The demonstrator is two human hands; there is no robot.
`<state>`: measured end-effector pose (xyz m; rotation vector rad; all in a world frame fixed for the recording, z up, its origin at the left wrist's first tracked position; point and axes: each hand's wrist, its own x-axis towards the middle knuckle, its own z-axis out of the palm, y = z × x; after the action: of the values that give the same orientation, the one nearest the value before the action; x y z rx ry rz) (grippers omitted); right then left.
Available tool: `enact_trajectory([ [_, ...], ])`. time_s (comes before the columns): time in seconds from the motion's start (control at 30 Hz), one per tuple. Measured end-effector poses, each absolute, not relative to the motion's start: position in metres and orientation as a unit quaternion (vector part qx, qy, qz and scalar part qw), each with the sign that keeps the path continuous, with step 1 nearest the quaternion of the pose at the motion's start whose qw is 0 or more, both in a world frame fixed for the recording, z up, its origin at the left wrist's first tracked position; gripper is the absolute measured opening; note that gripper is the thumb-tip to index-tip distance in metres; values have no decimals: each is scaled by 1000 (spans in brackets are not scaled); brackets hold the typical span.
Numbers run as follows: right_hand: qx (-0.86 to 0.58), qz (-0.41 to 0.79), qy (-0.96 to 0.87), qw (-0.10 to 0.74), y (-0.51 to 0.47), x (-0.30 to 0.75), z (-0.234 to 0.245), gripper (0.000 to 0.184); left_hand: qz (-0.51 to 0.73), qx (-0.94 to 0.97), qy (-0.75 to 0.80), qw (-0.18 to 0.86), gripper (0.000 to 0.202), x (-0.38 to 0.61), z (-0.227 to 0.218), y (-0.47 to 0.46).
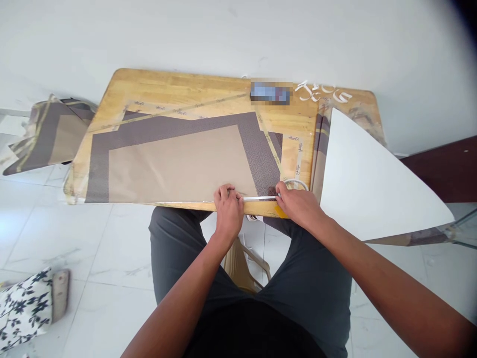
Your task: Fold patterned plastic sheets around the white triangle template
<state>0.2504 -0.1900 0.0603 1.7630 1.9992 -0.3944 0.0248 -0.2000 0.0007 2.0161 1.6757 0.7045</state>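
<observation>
A beige sheet with a patterned brown border (175, 164) lies over the table's front half, its near side along the table edge. My left hand (228, 211) is closed, its curled fingers pressing one end of a narrow white tape strip (260, 198) onto that side. The strip runs taut to my right hand (300, 204), which is closed around a tape roll (297, 184); only the roll's pale far rim shows. Below the right fingers a small yellow piece (280, 212) sticks out at the table edge; what it is I cannot make out.
The wooden table (179, 92) stands against a white wall. At its back lie a blurred-out object (271, 93) and curled white scraps (322, 92). A large white sheet (367, 184) overhangs the right end. More brown-bordered sheets (55, 132) sit left, and a floral cushion (28, 308) lies low left.
</observation>
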Motion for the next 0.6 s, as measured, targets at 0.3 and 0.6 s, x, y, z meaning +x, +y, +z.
enact_trajectory([
  [0.3, 639, -160, 712, 245, -183, 247, 60, 31, 232, 731, 606, 212, 12, 25, 6, -198],
  [0.6, 619, -169, 719, 268, -174, 240, 68, 40, 191, 736, 621, 190, 28, 24, 9, -198],
])
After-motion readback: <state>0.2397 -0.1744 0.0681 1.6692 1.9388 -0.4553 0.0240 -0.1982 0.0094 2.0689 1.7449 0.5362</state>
